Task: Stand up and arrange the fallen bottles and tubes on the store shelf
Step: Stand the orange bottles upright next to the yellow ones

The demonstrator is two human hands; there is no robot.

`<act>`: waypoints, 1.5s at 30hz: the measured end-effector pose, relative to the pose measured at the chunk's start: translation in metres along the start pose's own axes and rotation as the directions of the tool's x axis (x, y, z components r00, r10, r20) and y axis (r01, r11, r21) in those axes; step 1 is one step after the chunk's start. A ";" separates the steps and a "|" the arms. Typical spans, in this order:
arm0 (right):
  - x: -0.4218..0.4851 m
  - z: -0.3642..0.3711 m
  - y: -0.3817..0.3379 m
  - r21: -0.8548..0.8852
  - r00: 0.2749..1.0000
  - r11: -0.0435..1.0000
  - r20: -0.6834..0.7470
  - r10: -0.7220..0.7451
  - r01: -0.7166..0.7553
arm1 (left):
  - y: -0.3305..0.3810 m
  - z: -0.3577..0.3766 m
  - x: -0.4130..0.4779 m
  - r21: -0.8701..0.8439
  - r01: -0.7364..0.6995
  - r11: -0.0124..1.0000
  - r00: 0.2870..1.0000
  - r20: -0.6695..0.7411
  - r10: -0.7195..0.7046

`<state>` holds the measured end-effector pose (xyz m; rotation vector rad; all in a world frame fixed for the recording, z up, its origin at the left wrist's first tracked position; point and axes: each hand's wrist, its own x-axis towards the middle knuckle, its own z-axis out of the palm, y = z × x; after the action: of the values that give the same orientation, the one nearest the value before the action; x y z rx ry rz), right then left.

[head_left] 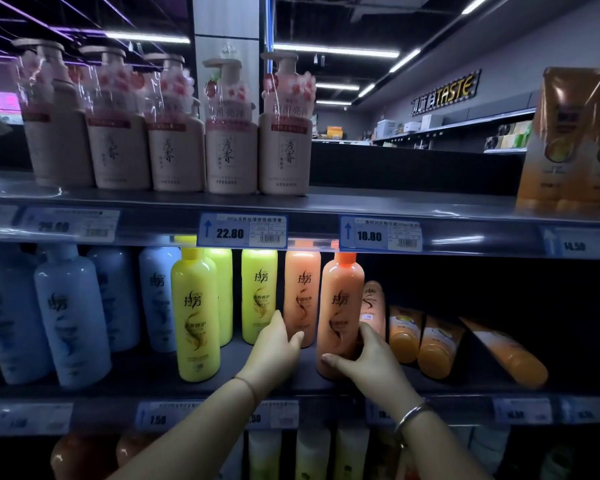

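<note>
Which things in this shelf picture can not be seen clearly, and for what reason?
Head view only:
- Orange bottle behind the front one: mostly hidden by the front orange bottle and the right hand.
- Far left price tag: number blurred.
- Bottom shelf bottles: cut off by the lower edge, crossed by the forearms.
- Leaning orange tubes: labels too dark to read.
- Left hand: palm faces away, so contact with the rear orange bottle is uncertain.

Two orange bottles point(340, 317) upright mid-shelf, orange tubes point(437, 344) leaning and fallen at right
</note>
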<state>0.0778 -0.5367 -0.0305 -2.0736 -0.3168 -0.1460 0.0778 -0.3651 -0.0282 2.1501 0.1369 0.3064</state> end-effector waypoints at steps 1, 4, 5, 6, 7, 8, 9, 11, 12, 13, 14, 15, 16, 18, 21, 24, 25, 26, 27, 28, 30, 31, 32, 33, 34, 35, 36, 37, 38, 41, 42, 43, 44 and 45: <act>0.000 0.002 -0.001 0.016 1.000 1.000 0.010 -0.002 0.002 | -0.004 -0.003 -0.005 0.000 -0.014 1.000 1.000 -0.003 0.014; 0.002 0.015 -0.004 0.039 0.999 0.999 0.047 -0.001 -0.001 | -0.018 -0.018 -0.020 -0.038 -0.073 0.997 0.997 -0.020 0.072; 0.003 0.019 -0.005 0.041 0.999 0.999 0.053 0.000 -0.002 | -0.022 -0.023 -0.022 -0.060 -0.085 0.995 0.996 -0.019 0.084; 0.003 0.024 -0.007 0.045 0.998 0.999 0.055 -0.003 0.001 | -0.026 -0.028 -0.024 -0.086 -0.094 0.992 0.996 -0.017 0.093; 0.004 0.028 -0.010 0.046 0.998 0.999 0.055 -0.011 0.008 | -0.030 -0.031 -0.025 -0.111 -0.101 0.989 0.995 -0.013 0.100; 0.003 0.032 -0.013 0.043 0.998 0.999 0.054 -0.019 0.016 | -0.032 -0.035 -0.027 -0.135 -0.106 0.985 0.994 -0.009 0.106; 0.002 0.035 -0.016 0.041 0.998 0.999 0.053 -0.027 0.025 | -0.033 -0.038 -0.029 -0.154 -0.109 0.982 0.994 -0.003 0.110; 0.001 0.040 -0.019 0.044 0.998 0.998 0.051 -0.037 0.034 | -0.035 -0.042 -0.033 -0.185 -0.129 0.974 0.991 0.012 0.133; 0.001 0.041 -0.020 0.047 0.998 0.998 0.051 -0.040 0.038 | -0.034 -0.043 -0.034 -0.204 -0.144 0.968 0.988 0.018 0.151; 0.000 0.042 -0.020 0.051 0.998 0.998 0.053 -0.042 0.040 | -0.034 -0.044 -0.036 -0.220 -0.154 0.963 0.986 0.029 0.165; -0.001 0.041 -0.021 0.056 0.997 0.998 0.059 -0.044 0.041 | -0.032 -0.045 -0.037 -0.240 -0.159 0.958 0.984 0.046 0.175; -0.001 0.041 -0.021 0.064 0.997 0.997 0.068 -0.047 0.043 | -0.031 -0.044 -0.038 -0.257 -0.161 0.953 0.981 0.066 0.183; -0.001 0.041 -0.021 0.070 0.996 0.997 0.078 -0.049 0.044 | -0.030 -0.044 -0.039 -0.275 -0.164 0.947 0.978 0.079 0.193; -0.003 0.040 -0.021 0.079 0.994 0.996 0.091 -0.053 0.046 | -0.030 -0.042 -0.040 -0.289 -0.176 0.941 0.975 0.083 0.208; -0.004 0.040 -0.022 0.084 0.994 0.996 0.103 -0.047 0.039 | -0.032 -0.041 -0.039 -0.301 -0.171 0.938 0.976 0.079 0.203; -0.005 0.040 -0.023 0.078 0.994 0.996 0.102 -0.040 0.032 | -0.033 -0.041 -0.041 -0.314 -0.189 0.930 0.972 0.075 0.222; -0.006 0.039 -0.024 0.073 0.994 0.997 0.100 -0.039 0.032 | -0.033 -0.041 -0.043 -0.293 -0.211 0.933 0.971 0.048 0.235; -0.008 0.038 -0.026 0.064 0.995 0.997 0.097 -0.040 0.034 | -0.032 -0.042 -0.046 -0.259 -0.244 0.935 0.967 0.007 0.255; -0.010 0.037 -0.026 0.056 0.995 0.998 0.091 -0.041 0.036 | -0.032 -0.043 -0.050 -0.214 -0.286 0.934 0.958 -0.045 0.283; -0.013 0.034 -0.026 0.052 0.997 0.998 0.074 -0.037 0.033 | -0.031 -0.043 -0.054 -0.177 -0.331 0.927 0.943 -0.088 0.320; -0.019 0.027 -0.024 0.054 0.999 0.998 0.003 -0.032 0.032 | -0.027 -0.041 -0.059 -0.137 -0.403 0.905 0.914 -0.095 0.393; -0.022 0.022 -0.021 0.055 0.999 0.998 -0.040 -0.037 0.039 | -0.025 -0.038 -0.061 -0.127 -0.421 0.898 0.907 -0.065 0.416; -0.025 0.017 -0.018 0.055 0.995 0.997 -0.084 -0.045 0.049 | -0.021 -0.035 -0.063 -0.126 -0.433 0.893 0.901 -0.031 0.433; -0.028 0.012 -0.014 0.057 0.991 0.997 -0.129 -0.047 0.055 | -0.017 -0.030 -0.064 -0.136 -0.440 0.888 0.896 -0.002 0.444; -0.031 0.005 -0.010 0.066 0.984 0.996 -0.171 -0.042 0.054 | -0.012 -0.025 -0.065 -0.155 -0.445 0.882 0.891 0.023 0.453; -0.033 -0.001 -0.005 0.073 0.977 0.996 -0.210 -0.034 0.050 | -0.006 -0.019 -0.066 -0.172 -0.446 0.878 0.887 0.040 0.459; -0.035 -0.008 0.000 0.075 0.970 0.996 -0.243 -0.030 0.049 | 0.000 -0.013 -0.066 -0.184 -0.446 0.876 0.885 0.055 0.462; -0.036 -0.016 0.005 0.069 0.963 0.996 -0.269 -0.031 0.051 | 0.006 -0.006 -0.065 -0.189 -0.445 0.876 0.884 0.066 0.463; -0.037 -0.023 0.011 0.061 0.957 0.997 -0.288 -0.032 0.052 | 0.013 0.001 -0.064 -0.191 -0.442 0.877 0.883 0.080 0.462; -0.037 -0.047 0.025 0.014 0.939 0.999 -0.342 -0.038 0.046 | 0.033 0.026 -0.053 -0.152 -0.463 0.873 0.870 0.113 0.480; -0.036 -0.055 0.030 -0.013 0.933 0.999 -0.357 -0.053 0.052 | 0.039 0.035 -0.048 -0.128 -0.476 0.870 0.864 0.116 0.489; -0.035 -0.063 0.034 -0.039 0.929 0.997 -0.362 -0.073 0.063 | 0.045 0.044 -0.043 -0.105 -0.478 0.872 0.866 0.112 0.488; -0.034 -0.072 0.039 -0.060 0.928 0.995 -0.360 -0.095 0.079 | 0.050 0.053 -0.037 -0.088 -0.467 0.880 0.874 0.101 0.475; -0.032 -0.081 0.043 -0.075 0.928 0.993 -0.354 -0.116 0.096 | 0.056 0.061 -0.031 -0.070 -0.446 0.892 0.889 0.083 0.451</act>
<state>0.0616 -0.6323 -0.0336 -2.0370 -0.2012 -0.5979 0.0634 -0.4519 -0.0205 2.1241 -0.4292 0.4640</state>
